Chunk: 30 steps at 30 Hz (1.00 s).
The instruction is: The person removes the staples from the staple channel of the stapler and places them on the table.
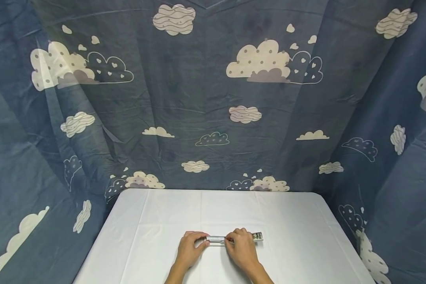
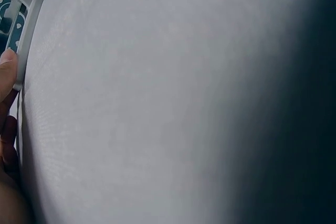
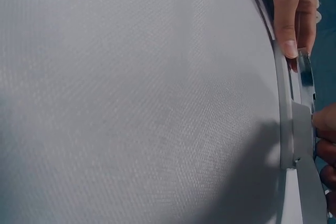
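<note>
At the white bench (image 1: pixel 287 221), the left hand (image 1: pixel 188 249) pinches one end of a slim metallic rail (image 1: pixel 215 239); the right hand (image 1: pixel 242 248) pinches it nearer the other.

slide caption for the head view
Left hand and right hand grip a slim metal rail at a white table, before cloud-print cloth.

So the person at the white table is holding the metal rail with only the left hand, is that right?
Not quite: it's not only the left hand. The head view shows the right hand gripping the metal rail too, so the person at the white table is holding it with both.
</note>
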Available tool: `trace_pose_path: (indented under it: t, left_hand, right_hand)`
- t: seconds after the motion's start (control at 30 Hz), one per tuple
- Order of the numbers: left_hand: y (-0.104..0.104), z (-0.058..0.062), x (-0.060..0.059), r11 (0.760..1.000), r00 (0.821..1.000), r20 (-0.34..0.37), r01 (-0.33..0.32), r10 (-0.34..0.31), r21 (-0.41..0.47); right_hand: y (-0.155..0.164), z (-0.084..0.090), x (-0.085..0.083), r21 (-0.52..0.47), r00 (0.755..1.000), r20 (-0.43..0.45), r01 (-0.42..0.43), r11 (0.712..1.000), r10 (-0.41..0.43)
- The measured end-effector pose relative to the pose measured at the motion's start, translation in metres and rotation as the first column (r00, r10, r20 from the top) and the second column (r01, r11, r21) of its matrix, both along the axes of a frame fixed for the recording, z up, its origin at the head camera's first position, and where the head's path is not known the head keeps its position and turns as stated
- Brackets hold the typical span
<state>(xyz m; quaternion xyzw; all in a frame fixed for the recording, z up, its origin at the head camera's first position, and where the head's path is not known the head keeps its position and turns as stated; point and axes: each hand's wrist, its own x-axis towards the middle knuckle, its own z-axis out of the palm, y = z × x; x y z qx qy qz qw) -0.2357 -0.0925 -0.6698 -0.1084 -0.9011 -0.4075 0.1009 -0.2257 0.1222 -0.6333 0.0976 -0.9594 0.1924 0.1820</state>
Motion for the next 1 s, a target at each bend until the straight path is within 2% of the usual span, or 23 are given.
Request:
trace_pose_path:
  t: [0.43, 0.73, 1.0]
  left_hand:
    - [-0.0003, -0.0013, -0.0027, 1.0, 1.0, -0.003, -0.001, 0.001, -0.013]
    - [-0.0001, -0.0008, -0.0004, 1.0, 1.0, 0.018, -0.005, 0.006, -0.009]
    - [0.0002, -0.0028, 0.0, 1.0, 1.0, -0.008, -0.009, 0.009, -0.009]
  right_hand:
    - [-0.0028, -0.002, -0.001, -0.033, 1.0, 0.005, -0.005, 0.999, 0.005]
    - [-0.0052, -0.0031, -0.0038, -0.061, 0.998, 0.062, 0.021, 0.998, -0.017]
    - [-0.0063, -0.0022, -0.0065, -0.185, 0.999, 0.045, 0.037, 0.982, -0.029]
